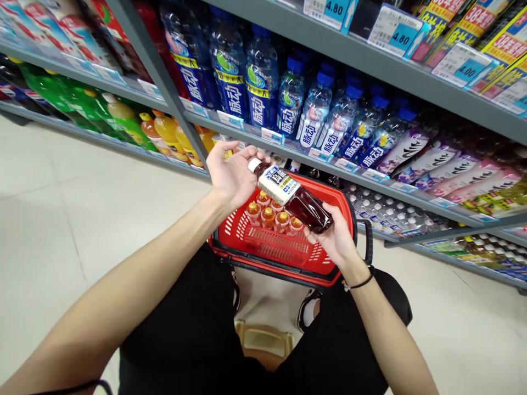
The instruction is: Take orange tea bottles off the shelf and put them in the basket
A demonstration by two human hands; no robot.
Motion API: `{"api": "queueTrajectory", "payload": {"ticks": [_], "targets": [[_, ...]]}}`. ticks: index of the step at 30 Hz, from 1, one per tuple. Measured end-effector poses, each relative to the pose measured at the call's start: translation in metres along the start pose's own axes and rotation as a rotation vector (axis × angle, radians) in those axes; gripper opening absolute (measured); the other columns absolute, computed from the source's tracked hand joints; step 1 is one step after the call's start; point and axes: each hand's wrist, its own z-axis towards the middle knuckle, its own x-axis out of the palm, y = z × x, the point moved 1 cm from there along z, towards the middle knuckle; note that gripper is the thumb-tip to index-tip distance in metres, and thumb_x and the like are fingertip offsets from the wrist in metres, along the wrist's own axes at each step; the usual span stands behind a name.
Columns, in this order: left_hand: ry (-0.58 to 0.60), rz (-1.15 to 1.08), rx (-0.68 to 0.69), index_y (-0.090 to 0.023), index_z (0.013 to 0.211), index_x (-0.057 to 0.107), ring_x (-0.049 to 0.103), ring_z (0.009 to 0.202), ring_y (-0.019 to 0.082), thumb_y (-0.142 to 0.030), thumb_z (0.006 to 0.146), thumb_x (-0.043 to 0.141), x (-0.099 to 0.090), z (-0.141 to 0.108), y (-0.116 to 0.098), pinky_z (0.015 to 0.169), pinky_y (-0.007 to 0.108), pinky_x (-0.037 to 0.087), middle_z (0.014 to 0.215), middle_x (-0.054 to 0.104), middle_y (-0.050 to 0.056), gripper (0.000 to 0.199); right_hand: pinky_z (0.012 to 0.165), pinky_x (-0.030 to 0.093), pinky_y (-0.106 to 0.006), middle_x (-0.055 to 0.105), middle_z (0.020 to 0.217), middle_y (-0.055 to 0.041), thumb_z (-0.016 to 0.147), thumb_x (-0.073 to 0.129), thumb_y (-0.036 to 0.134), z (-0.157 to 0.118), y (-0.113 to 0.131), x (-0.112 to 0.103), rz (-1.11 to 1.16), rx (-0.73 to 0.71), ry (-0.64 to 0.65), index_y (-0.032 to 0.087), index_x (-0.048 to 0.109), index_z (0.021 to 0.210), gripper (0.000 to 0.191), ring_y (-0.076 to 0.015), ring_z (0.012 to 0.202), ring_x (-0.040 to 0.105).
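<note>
A dark tea bottle (307, 206) with a white cap and a cream label lies slanted above the red shopping basket (284, 255). My right hand (335, 238) grips it round its base, thumb on the near side. My left hand (234, 173) is open, palm up, its fingers stretched beside the bottle's cap; whether they touch it I cannot tell. Inside the basket, several small orange drink bottles (268, 218) with yellow caps stand together, partly hidden under the tea bottle.
Shelves ahead hold blue-capped drink bottles (262, 82), purple and pink bottles (448, 170) and clear bottles (379, 211). Green bottles (69, 99) line the left shelf. A grey shelf post (158, 66) stands left of the basket. The basket's black handle (368, 244) sticks out at right.
</note>
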Motion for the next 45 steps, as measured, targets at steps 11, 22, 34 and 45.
{"api": "queueTrajectory", "payload": {"ticks": [11,22,34,45], "targets": [[0.021,-0.019,0.031,-0.021,0.078,0.063,0.071,0.113,0.032,-0.042,0.072,0.070,-0.004,0.003,0.006,0.100,0.044,0.059,0.108,0.076,0.013,0.023,0.082,0.065,-0.044,0.071,0.115,-0.0083,0.087,0.076,0.048,-0.003,0.006,-0.011,-0.575,-0.416,-0.115,0.025,0.054,0.134,0.057,-0.0240,0.086,0.074],[0.194,0.299,-0.006,-0.016,0.102,0.076,0.068,0.128,0.027,-0.005,0.065,0.084,-0.005,0.007,0.020,0.121,0.042,0.044,0.127,0.075,0.011,0.039,0.113,0.053,-0.057,0.055,0.152,-0.0187,0.090,0.073,0.018,0.001,-0.014,-0.023,-1.437,-0.696,-0.052,0.023,0.028,0.162,0.086,-0.0360,0.139,0.057],[0.495,1.473,-0.205,-0.015,0.111,0.073,0.073,0.075,0.020,-0.048,0.073,0.083,-0.012,-0.008,0.067,0.066,0.027,0.054,0.086,0.078,0.004,0.051,0.103,0.053,-0.045,0.063,0.137,-0.0200,0.089,0.076,0.012,0.013,-0.020,-0.038,-2.042,-0.084,-0.081,0.010,0.047,0.140,0.058,-0.0357,0.129,0.061],[0.614,2.208,-0.381,-0.007,0.097,0.076,0.075,0.102,0.033,-0.042,0.069,0.090,-0.052,0.007,0.133,0.084,0.034,0.059,0.104,0.078,0.019,0.047,0.093,0.053,-0.037,0.074,0.128,-0.0231,0.098,0.070,0.027,0.015,-0.026,-0.034,-1.991,0.402,0.170,0.010,0.067,0.126,0.034,-0.0331,0.122,0.072]]}}
